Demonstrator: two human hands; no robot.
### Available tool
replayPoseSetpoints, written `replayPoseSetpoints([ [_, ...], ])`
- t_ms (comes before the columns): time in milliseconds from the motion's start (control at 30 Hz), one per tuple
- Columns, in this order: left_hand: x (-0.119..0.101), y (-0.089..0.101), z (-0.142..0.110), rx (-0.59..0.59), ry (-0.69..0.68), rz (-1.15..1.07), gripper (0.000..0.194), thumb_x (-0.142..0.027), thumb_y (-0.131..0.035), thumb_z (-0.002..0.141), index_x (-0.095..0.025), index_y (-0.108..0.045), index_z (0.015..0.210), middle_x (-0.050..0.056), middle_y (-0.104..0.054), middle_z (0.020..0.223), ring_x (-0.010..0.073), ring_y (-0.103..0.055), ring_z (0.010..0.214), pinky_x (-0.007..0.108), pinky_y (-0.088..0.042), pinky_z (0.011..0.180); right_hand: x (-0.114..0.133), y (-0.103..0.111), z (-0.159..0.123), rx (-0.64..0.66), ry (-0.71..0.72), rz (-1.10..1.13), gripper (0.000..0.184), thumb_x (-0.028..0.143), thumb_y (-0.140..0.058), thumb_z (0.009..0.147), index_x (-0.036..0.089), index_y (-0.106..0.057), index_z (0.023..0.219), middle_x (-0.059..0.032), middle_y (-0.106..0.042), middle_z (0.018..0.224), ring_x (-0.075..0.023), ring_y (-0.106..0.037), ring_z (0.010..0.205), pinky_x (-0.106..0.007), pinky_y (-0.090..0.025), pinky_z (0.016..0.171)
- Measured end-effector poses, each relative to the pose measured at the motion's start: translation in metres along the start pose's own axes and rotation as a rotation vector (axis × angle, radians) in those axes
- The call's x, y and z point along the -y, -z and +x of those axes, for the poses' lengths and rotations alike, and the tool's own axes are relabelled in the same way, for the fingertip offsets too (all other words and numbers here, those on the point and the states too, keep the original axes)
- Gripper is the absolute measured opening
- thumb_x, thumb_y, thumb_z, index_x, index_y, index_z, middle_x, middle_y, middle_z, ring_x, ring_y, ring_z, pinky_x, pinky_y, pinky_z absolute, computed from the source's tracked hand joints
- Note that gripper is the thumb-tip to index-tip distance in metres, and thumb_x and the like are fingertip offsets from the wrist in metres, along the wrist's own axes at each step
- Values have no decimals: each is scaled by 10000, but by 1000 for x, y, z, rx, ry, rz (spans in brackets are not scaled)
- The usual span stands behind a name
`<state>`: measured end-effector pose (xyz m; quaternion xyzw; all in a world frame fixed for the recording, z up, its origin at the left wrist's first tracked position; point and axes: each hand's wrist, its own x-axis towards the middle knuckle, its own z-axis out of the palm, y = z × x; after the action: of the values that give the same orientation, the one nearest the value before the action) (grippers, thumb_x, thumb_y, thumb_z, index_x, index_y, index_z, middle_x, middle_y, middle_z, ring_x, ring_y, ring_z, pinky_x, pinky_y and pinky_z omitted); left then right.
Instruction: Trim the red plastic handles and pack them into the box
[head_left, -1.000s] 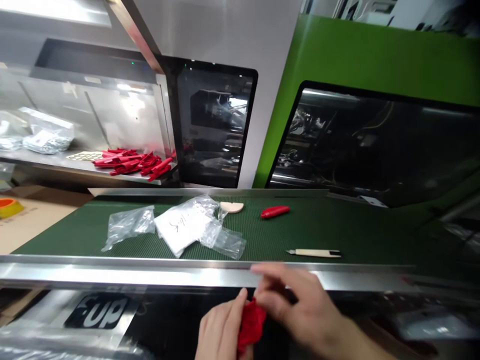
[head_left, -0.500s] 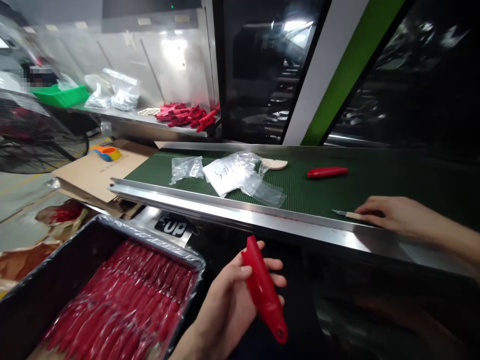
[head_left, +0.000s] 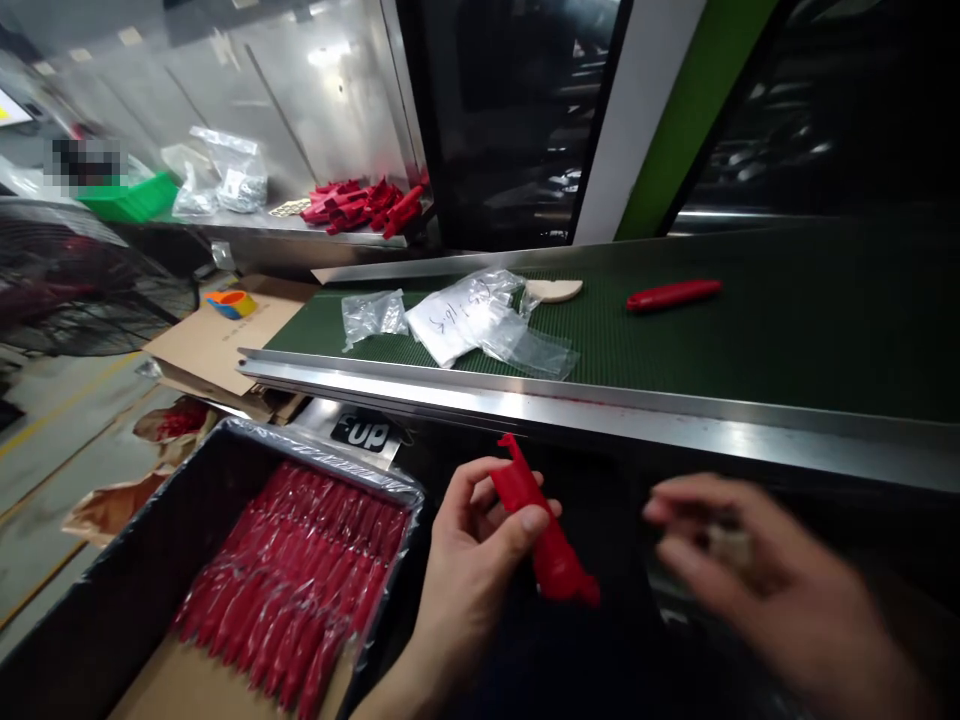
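Observation:
My left hand [head_left: 476, 545] is closed around a red plastic handle [head_left: 546, 535], thumb on its near face, in front of the belt's metal edge. The handle tilts, its narrow notched tip up and its wider end down to the right. To the right, my right hand [head_left: 757, 575] is smeared by motion, fingers curled around the pale grip of a craft knife [head_left: 729, 545]; its blade cannot be made out. Another red handle [head_left: 675, 295] lies on the green conveyor belt [head_left: 795, 350].
A lined black bin [head_left: 225, 435] at lower left holds rows of red handles [head_left: 300, 570] under clear film. Plastic bags [head_left: 465, 318] and a pale half-round piece [head_left: 555, 290] lie on the belt. Red parts [head_left: 364, 205] are piled on the shelf behind. Cardboard [head_left: 217, 350] and a fan [head_left: 75, 280] are left.
My right hand has lifted off the belt with the craft knife and come down toward me. My left hand has turned the red handle slightly and shifted its grip.

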<state>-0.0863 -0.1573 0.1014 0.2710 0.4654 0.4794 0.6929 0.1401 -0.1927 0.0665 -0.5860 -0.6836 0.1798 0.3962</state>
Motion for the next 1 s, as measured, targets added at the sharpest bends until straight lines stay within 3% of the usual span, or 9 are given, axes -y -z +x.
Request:
replayPoseSetpoints([
  [33, 2, -2, 1, -14, -21, 26, 417, -288, -816, 731, -221, -542, 1038, 53, -674, 1057, 242, -701, 926, 301, -536, 768, 13, -13, -8, 102, -23, 118, 301, 364, -616, 899, 301, -540, 1184, 0, -687, 942, -110, -658, 619, -156, -540, 481],
  [100, 6, -3, 2, -39, -66, 87, 437, -305, -838, 700, -224, -537, 1005, 21, -659, 987, 199, -694, 859, 262, -531, 714, 31, -34, -19, 173, -60, 268, 335, 354, -658, 869, 320, -538, 1180, 10, -683, 972, -103, -662, 621, -154, -556, 509],
  [167, 10, -4, 4, -49, -93, 135, 454, -332, -849, 683, -226, -528, 985, 8, -642, 947, 168, -676, 806, 235, -520, 669, 37, -44, -25, 108, -83, 317, 243, 330, -681, 849, 305, -599, 1076, 4, -681, 963, -121, -681, 682, -164, -567, 548],
  [300, 15, -4, 2, -4, -66, 108, 427, -361, -813, 728, -224, -526, 1013, 31, -645, 1007, 167, -665, 813, 276, -553, 704, 33, -40, -27, -20, -199, 260, 92, 339, -683, 842, 255, -688, 879, -19, -713, 931, -161, -711, 748, -171, -569, 560],
  [433, 16, -1, -1, 16, -16, 48, 278, -369, -652, 874, -201, -556, 1073, 97, -659, 1105, 204, -648, 942, 340, -574, 782, 35, -31, -24, -103, -276, 251, 104, 341, -691, 834, 256, -701, 893, -7, -727, 938, -133, -705, 685, -142, -552, 527],
  [533, 18, 4, -1, -12, 13, 23, 254, -339, -637, 884, -193, -570, 1080, 113, -674, 1116, 229, -638, 1027, 343, -581, 799, 38, -30, -22, -137, -314, 308, 92, 338, -684, 846, 274, -685, 913, 21, -717, 934, -80, -650, 576, -127, -527, 495],
  [600, 19, 7, 0, -14, 32, 11, 252, -323, -648, 878, -190, -571, 1078, 122, -678, 1143, 232, -652, 1028, 325, -584, 786, 39, -31, -21, -143, -310, 314, 85, 335, -675, 858, 290, -679, 929, 36, -706, 944, -67, -651, 616, -116, -526, 536],
  [767, 20, 9, 5, 0, 87, -77, 260, -253, -630, 886, -161, -557, 1119, 147, -683, 1158, 212, -685, 949, 325, -584, 806, 40, -34, -20, -150, -201, 292, 132, 257, -665, 870, 291, -662, 997, 24, -682, 1044, -102, -667, 962, -140, -524, 803],
  [1000, 20, 15, 14, -25, 158, -194, 218, -178, -578, 903, -137, -559, 1116, 153, -683, 1151, 182, -694, 879, 274, -589, 720, 47, -43, -15, -155, -91, 268, 191, 136, -620, 878, 244, -651, 1033, -4, -674, 1067, -103, -652, 1001, -158, -523, 850],
])
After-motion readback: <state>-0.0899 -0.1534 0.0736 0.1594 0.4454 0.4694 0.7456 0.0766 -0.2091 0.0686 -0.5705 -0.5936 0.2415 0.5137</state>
